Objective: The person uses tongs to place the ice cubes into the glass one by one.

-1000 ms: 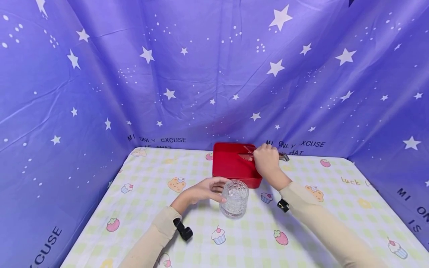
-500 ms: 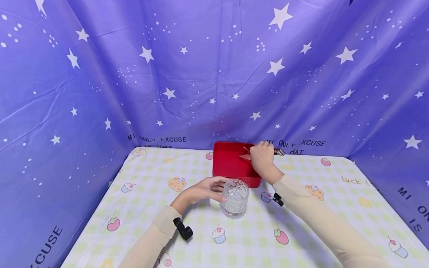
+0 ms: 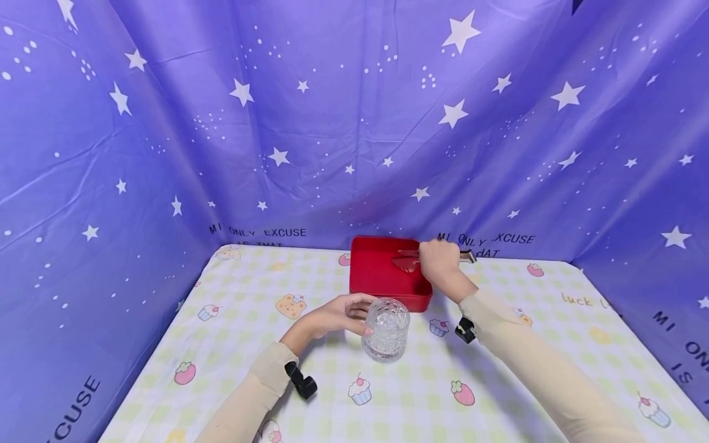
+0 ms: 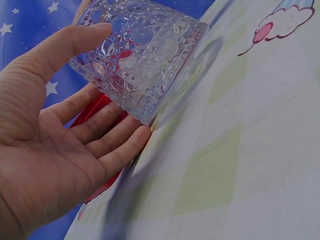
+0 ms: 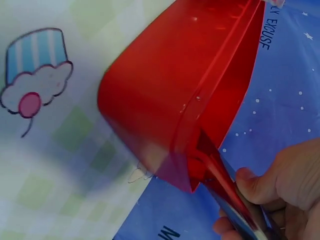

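In the head view my left hand (image 3: 340, 314) holds a clear cut-glass tumbler (image 3: 386, 330) that stands upright on the table. My thumb lies across the near side of the glass (image 4: 145, 55) in the left wrist view, while the lower fingers extend below and behind it. Farther back, my right hand (image 3: 440, 264) grips shiny metal tongs (image 5: 227, 192) near the right wall of a red box (image 3: 382, 271). The tongs' ends reach over the wall into the box and look reddish there; the handle end sticks out to the right of my fist.
A checked tablecloth (image 3: 232, 381) with cupcake, bear and strawberry prints covers the table. Behind the box hangs a purple-blue curtain (image 3: 310, 123) with white stars, which also encloses both sides. Dark straps (image 3: 301, 380) sit on both wrists.
My right hand shifts slightly left with the tongs, then back right, their ends staying over the box. My left hand and the tumbler keep their place.
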{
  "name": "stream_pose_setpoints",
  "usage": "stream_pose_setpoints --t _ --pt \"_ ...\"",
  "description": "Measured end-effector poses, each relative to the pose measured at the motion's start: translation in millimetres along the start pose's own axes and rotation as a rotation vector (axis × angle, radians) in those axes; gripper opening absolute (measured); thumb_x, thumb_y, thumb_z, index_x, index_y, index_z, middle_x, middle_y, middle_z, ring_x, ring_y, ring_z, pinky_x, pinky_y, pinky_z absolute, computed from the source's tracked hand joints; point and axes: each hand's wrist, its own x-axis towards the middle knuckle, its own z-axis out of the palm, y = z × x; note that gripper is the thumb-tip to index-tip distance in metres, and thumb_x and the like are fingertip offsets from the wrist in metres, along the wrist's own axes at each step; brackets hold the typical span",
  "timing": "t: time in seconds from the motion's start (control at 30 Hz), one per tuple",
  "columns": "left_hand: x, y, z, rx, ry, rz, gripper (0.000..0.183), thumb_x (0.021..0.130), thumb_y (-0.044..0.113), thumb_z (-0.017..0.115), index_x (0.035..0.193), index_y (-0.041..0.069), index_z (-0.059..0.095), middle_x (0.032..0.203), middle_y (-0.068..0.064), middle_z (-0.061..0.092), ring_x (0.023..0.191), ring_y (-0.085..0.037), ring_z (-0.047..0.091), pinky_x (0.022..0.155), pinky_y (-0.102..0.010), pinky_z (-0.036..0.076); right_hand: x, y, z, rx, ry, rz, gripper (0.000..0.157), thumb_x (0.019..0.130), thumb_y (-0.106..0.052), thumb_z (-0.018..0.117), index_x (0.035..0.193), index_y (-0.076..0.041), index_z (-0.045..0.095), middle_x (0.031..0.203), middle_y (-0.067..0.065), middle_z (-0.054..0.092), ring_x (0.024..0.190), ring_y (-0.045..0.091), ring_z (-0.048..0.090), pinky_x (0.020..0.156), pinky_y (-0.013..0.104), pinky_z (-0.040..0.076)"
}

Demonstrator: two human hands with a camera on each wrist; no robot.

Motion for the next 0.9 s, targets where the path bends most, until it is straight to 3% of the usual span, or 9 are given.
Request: stream_pose_setpoints --t 0.17,0.43,0.57,0.8,0.9 --pt "-1.6 0.7 0.8 0.002 0.002 0.007 0.064 0.087 0.006 0.077 0.146 0.007 0.052 0.145 -0.014 0.055 0.128 -0.023 0.055 0.111 -0.032 0.047 -5 2 2.2 -0.009 0.051 -0.008 0.022 0.086 0.002 0.058 0.069 -0.006 0.067 0.07 0.015 0.064 0.065 0.032 0.063 0.053 0.048 0.054" --pt "-0.9 -0.4 1.2 0.001 -0.002 0.0 0.063 0.088 0.007 0.077 0.146 0.008 0.052 0.146 -0.014 0.055 0.129 -0.022 0.055 0.112 -0.033 0.047 -8 -4 7.9 -0.108 0.174 -0.07 0.02 0.088 0.005 0.055 0.08 0.006 0.073 0.077 0.022 0.065 0.076 0.038 0.065 0.065 0.049 0.056" --pt "-0.1 -0.4 1.3 0.006 -0.009 0.001 0.063 0.088 0.008 0.077 0.146 0.009 0.052 0.146 -0.014 0.055 0.129 -0.022 0.055 0.112 -0.033 0.047 -8 -3 9.2 -0.116 0.125 -0.057 0.022 0.09 0.004 0.054 0.082 0.006 0.074 0.079 0.023 0.066 0.078 0.039 0.066 0.066 0.049 0.057" --pt "-1.2 1.2 0.6 0.007 -0.007 0.009 0.064 0.088 0.007 0.077 0.146 0.007 0.051 0.146 -0.014 0.055 0.129 -0.023 0.055 0.112 -0.033 0.046 -2 5 4.3 0.009 -0.08 0.042 0.024 0.098 -0.019 0.063 0.082 -0.003 0.071 0.078 0.018 0.068 0.071 0.034 0.067 0.054 0.049 0.056" --pt "-1.0 1.1 0.4 0.006 -0.004 0.009 0.064 0.087 0.006 0.077 0.146 0.007 0.051 0.145 -0.014 0.055 0.128 -0.021 0.056 0.111 -0.031 0.047 -2 9 3.2 0.056 -0.092 0.055 0.024 0.097 -0.021 0.065 0.081 -0.004 0.07 0.077 0.016 0.069 0.069 0.034 0.067 0.05 0.048 0.054"
